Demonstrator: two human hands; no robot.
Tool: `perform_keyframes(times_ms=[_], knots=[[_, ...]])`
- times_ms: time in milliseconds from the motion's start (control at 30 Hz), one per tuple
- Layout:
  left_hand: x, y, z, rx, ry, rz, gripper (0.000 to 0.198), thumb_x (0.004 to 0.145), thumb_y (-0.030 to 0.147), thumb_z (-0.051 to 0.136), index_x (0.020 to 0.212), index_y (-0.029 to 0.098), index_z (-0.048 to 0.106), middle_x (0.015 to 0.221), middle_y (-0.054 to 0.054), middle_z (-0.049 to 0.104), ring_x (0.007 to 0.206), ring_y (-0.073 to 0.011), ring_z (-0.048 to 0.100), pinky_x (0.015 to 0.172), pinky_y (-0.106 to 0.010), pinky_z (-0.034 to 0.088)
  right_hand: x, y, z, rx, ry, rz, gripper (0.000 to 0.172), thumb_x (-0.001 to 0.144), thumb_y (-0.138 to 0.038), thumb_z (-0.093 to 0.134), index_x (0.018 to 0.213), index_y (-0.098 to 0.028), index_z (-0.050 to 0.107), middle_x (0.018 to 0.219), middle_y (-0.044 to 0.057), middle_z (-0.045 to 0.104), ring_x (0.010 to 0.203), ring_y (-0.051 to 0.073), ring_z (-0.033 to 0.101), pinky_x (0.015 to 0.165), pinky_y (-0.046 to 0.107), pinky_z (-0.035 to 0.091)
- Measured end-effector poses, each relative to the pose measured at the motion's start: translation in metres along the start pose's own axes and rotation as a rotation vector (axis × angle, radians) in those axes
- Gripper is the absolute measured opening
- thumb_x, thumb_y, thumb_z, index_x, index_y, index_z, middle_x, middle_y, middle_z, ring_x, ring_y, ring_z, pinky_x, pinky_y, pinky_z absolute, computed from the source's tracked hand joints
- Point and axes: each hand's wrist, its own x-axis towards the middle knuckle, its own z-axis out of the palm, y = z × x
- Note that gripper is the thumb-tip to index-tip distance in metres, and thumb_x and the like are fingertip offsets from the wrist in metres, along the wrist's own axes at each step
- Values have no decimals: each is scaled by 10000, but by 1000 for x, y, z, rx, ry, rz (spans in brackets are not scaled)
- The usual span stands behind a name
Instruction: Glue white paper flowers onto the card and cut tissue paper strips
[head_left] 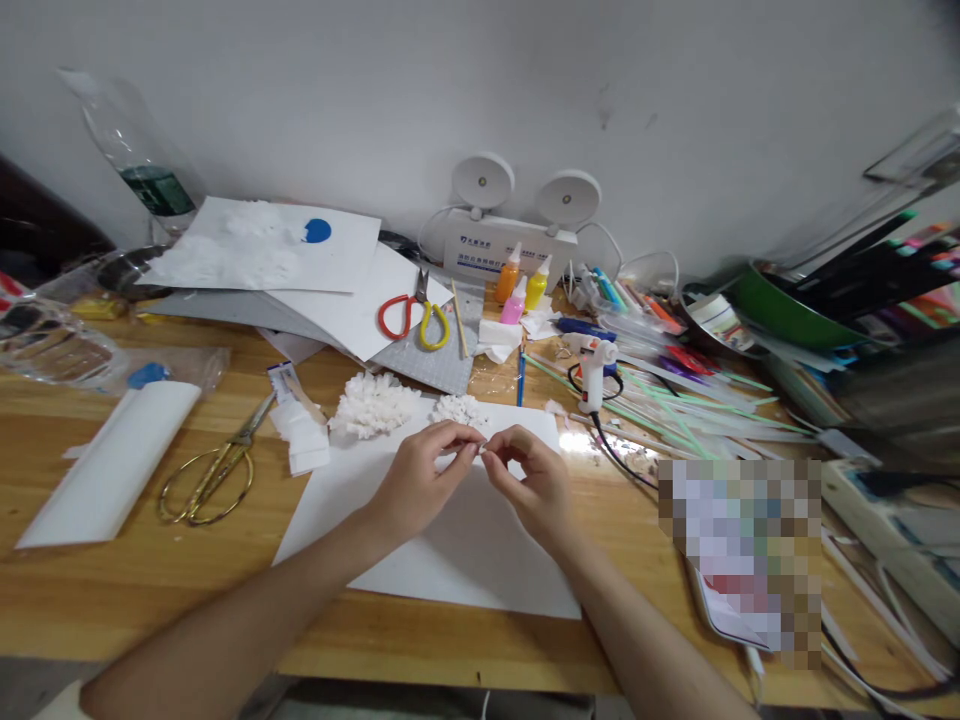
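Over a white sheet of paper [465,570], my left hand [427,475] and my right hand [531,482] meet at the fingertips. Both are closed in a pinch around something tiny and pale, too small to name. Just behind the fingers lies a small heap of white crumpled bits [456,408], partly hidden by my left hand. Left of it sits a bigger ruffled white cluster [373,405]. A stack of thin white paper pieces [306,440] rests at the sheet's left edge, beside gold-handled scissors [206,485].
A hot glue gun [592,378] stands upright at right, its cord trailing forward. Farther back lie red-and-yellow-handled scissors [414,312] and several small paint bottles [508,275]. A white paper roll [112,470] is at left; a blurred-out device [742,560] lies right.
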Motion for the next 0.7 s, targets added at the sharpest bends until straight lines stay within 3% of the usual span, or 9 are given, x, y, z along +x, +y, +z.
perform_keyframes(times_ms=[333,600,700], knots=[[0,2,0,13,-2,15,129,797,186,456,835,186,580,819,-3,615,790,-114,562,725,-231,446,1,-1,-2,-105,75,-7,22,769,-189,540,749,-181,536,636,-7,503,571,114,465,533,240,402],[0,-1,1,22,13,30,132,776,167,481,838,180,597,811,-7,624,777,-116,565,720,-236,451,1,-3,1,-273,169,-251,97,758,-108,524,770,-186,582,661,15,534,593,119,490,544,248,420],[0,-1,1,8,21,22,140,769,162,485,843,184,602,822,-5,631,789,-121,573,731,-241,455,1,-2,1,-287,181,-250,80,751,-108,529,743,-182,559,634,4,514,579,116,475,540,248,408]])
